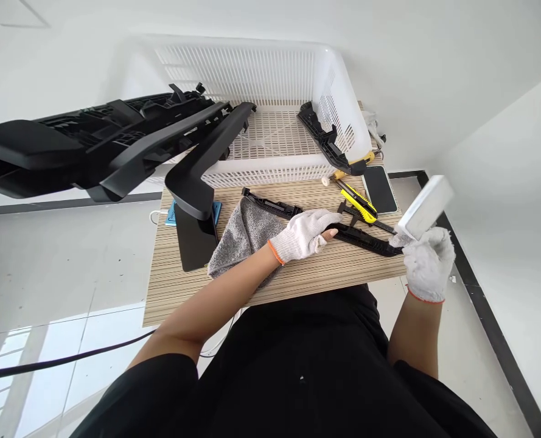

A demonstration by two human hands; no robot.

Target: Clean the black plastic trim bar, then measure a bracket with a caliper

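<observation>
My left hand (305,236), in a white knit glove with orange cuff and a bare thumb tip, is closed round the middle of a long, narrow black plastic trim piece (366,240). That piece lies across the table above a grey cloth (243,234). At the table's right edge, my gloved right hand (429,261) is closed on a white rectangular block (426,205). A small greyish-white wad, which I cannot make out well, shows below the block by the trim's right end. Most of the right fingers are hidden.
A white plastic basket (270,167) behind the table holds several black plastic parts (197,158), some jutting far left. Near its right corner lie a yellow utility knife (359,202), black calipers (355,214) and a phone (380,189). A dark flat panel (192,240) lies left.
</observation>
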